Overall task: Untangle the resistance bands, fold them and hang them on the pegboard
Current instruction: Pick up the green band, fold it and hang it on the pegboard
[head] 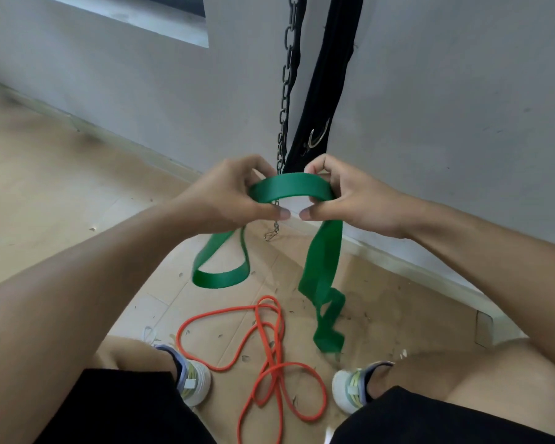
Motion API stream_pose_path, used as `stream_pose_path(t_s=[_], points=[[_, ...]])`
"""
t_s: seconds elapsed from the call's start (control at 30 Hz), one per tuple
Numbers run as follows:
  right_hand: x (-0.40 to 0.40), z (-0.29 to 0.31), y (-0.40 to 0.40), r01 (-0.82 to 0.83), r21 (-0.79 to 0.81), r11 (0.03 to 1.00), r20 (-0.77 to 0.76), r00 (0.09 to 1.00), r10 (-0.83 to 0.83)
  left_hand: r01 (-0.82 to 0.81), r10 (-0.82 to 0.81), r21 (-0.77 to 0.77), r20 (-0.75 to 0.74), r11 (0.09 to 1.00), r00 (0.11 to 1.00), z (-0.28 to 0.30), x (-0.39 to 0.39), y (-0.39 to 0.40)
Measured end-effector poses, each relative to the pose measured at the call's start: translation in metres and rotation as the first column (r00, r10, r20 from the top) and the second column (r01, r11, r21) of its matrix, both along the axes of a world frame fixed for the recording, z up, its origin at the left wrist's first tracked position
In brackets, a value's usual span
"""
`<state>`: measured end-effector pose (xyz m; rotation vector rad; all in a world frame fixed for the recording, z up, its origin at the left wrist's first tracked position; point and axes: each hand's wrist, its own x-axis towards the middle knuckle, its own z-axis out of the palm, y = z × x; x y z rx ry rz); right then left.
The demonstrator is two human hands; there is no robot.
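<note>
Black shorts (116, 408) and bare knees fill the bottom of the view, with two pale sneakers (194, 384) planted on the wooden floor (45, 193) just beyond them. Between the shoes an orange resistance band (269, 357) lies on the floor in loose crossed loops (still tangled). Above it, both hands hold a wide green resistance band (290, 186) up in the air. The left hand (228, 195) has its fingers curled round one end of a short arched stretch of the band, thumb pointing inward; the right hand (353, 200) pinches the other end the same way, and the two thumb tips nearly meet. From the left hand a loop of the green band hangs down; from the right hand a longer twisted length dangles towards the floor. Behind the hands a dark metal chain (287, 91) and a black strap (330, 75) hang against the grey wall (462, 91).
</note>
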<state>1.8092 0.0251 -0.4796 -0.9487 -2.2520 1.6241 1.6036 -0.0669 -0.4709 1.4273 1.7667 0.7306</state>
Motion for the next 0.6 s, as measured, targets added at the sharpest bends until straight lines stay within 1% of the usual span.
stream_pose_path(t_s=[0.07, 0.13, 0.2, 0.27, 0.37, 0.4, 0.47, 0.5, 0.6], points=[[-0.006, 0.005, -0.005, 0.028, 0.056, 0.998, -0.05, 0.998, -0.025, 0.079, -0.081, 0.069, 0.017, 0.994, 0.997, -0.003, 0.007, -0.002], [-0.008, 0.007, -0.009, 0.041, 0.095, 0.995, -0.084, 0.996, -0.033, 0.108, -0.11, 0.123, 0.01, 0.986, 0.994, -0.004, 0.011, -0.002], [-0.006, 0.006, -0.009, 0.055, 0.135, 0.989, -0.093, 0.995, -0.042, 0.086, -0.094, 0.131, 0.059, 0.988, 0.994, -0.001, 0.011, -0.003], [-0.002, 0.003, -0.007, 0.078, 0.142, 0.987, -0.087, 0.994, -0.066, 0.065, -0.077, 0.095, 0.124, 0.993, 0.989, 0.004, 0.008, -0.004], [0.002, -0.009, -0.005, 0.076, 0.063, 0.995, -0.018, 0.997, -0.075, 0.052, -0.073, 0.111, 0.199, 0.992, 0.977, 0.008, 0.011, -0.006], [0.002, -0.015, -0.005, 0.055, 0.068, 0.996, 0.034, 0.998, -0.058, 0.04, -0.067, 0.127, 0.218, 0.991, 0.974, 0.008, 0.012, -0.006], [0.001, -0.028, -0.006, 0.009, 0.13, 0.991, 0.139, 0.99, -0.028, 0.009, -0.049, 0.159, 0.25, 0.987, 0.967, 0.005, 0.013, -0.004], [-0.001, -0.032, -0.006, 0.0, 0.153, 0.988, 0.162, 0.986, -0.025, -0.002, -0.044, 0.17, 0.265, 0.985, 0.963, 0.003, 0.013, -0.003], [-0.003, -0.032, -0.002, 0.037, 0.154, 0.987, 0.138, 0.989, -0.058, -0.02, -0.025, 0.163, 0.27, 0.986, 0.963, 0.0, 0.009, 0.0]])
